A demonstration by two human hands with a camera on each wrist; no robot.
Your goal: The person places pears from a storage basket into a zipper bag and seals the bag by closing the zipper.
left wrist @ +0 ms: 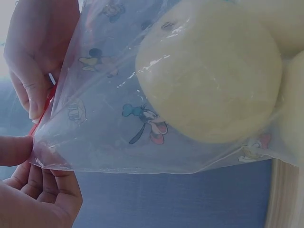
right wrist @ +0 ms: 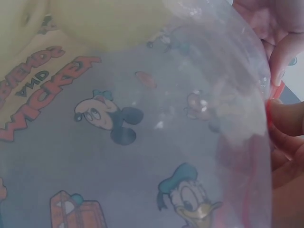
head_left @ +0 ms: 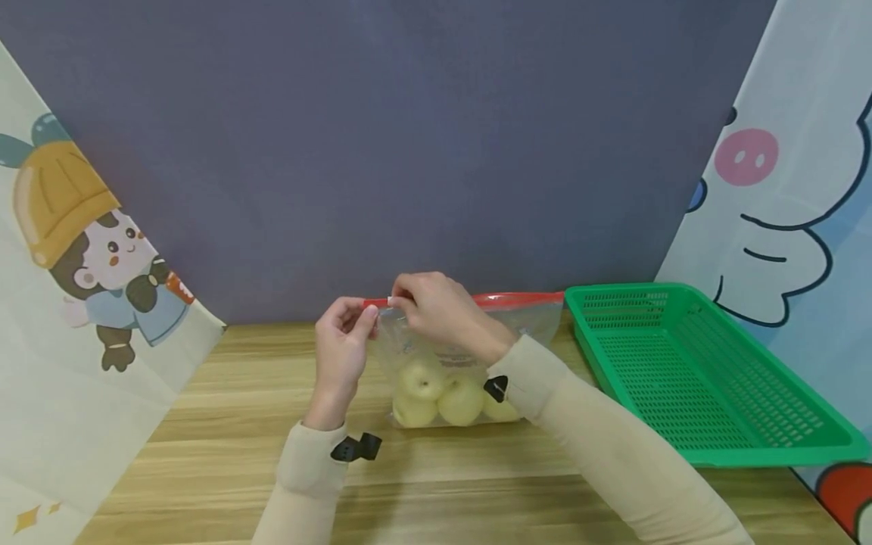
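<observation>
A clear zip bag (head_left: 470,333) with a red zip strip (head_left: 518,298) and printed cartoon figures stands upright on the table. Several round, pale yellow fruits (head_left: 461,401) fill its bottom; one fruit (left wrist: 209,71) fills much of the left wrist view. My left hand (head_left: 341,341) pinches the bag's top left corner between thumb and fingers. Just right of it, my right hand (head_left: 439,306) pinches the zip strip at a small white slider (head_left: 391,301), its forearm crossing in front of the bag. Through the film (right wrist: 156,137), cartoon prints show large in the right wrist view.
A green plastic basket (head_left: 681,459) with slotted sides stands on the right, close beside the bag. The wood-grain table (head_left: 259,424) meets a dark grey backdrop (head_left: 436,151) behind. Cartoon-printed panels (head_left: 783,250) flank both sides.
</observation>
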